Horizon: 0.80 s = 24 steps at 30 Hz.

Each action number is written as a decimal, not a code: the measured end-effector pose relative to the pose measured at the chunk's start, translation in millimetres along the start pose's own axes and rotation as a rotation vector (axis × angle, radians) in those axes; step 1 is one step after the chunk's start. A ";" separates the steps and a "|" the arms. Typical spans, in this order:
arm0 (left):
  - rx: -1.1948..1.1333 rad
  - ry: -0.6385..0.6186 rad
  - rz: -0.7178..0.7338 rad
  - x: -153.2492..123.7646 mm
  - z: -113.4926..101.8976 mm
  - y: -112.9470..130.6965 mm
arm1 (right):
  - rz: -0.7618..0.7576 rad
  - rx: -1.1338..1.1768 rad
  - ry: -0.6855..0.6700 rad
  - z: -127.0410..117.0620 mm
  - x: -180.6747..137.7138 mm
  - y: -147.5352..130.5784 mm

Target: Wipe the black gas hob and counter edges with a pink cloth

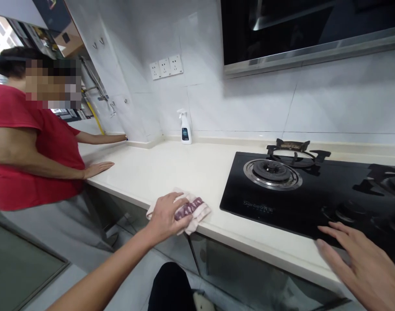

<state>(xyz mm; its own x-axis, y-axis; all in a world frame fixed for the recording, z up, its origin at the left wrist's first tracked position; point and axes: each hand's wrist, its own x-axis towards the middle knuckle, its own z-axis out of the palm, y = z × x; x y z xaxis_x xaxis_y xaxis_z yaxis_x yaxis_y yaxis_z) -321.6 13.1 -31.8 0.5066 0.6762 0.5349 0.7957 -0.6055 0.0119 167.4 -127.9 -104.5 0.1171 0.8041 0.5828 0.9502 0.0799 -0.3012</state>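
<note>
Pink-and-white folded cloth is clasped by the left hand, its fingers curled over the top and pressing it onto the cream stone worktop, near the front edge and left of the black glass gas hob. The right hand is held open with fingers spread, gripping nothing, just beside the hob's near edge. A white spray bottle stands far back against the wall.

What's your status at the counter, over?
Left hand gripping folded cloth on white countertop. Right hand open, at gas hob front edge. Co-worker standing off to the left.
</note>
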 end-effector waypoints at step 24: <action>-0.677 -0.209 0.401 51.0 31.3 188.4 | -0.215 0.159 -0.171 -12.6 6.2 -135.8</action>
<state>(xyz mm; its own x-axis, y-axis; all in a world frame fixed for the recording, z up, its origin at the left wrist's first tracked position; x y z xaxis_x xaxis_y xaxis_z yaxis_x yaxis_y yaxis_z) -135.4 -53.4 -28.7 0.8149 0.3783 0.4391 0.2017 -0.8954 0.3970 42.8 -141.2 -50.5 -0.1447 0.8449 0.5149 0.8891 0.3394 -0.3070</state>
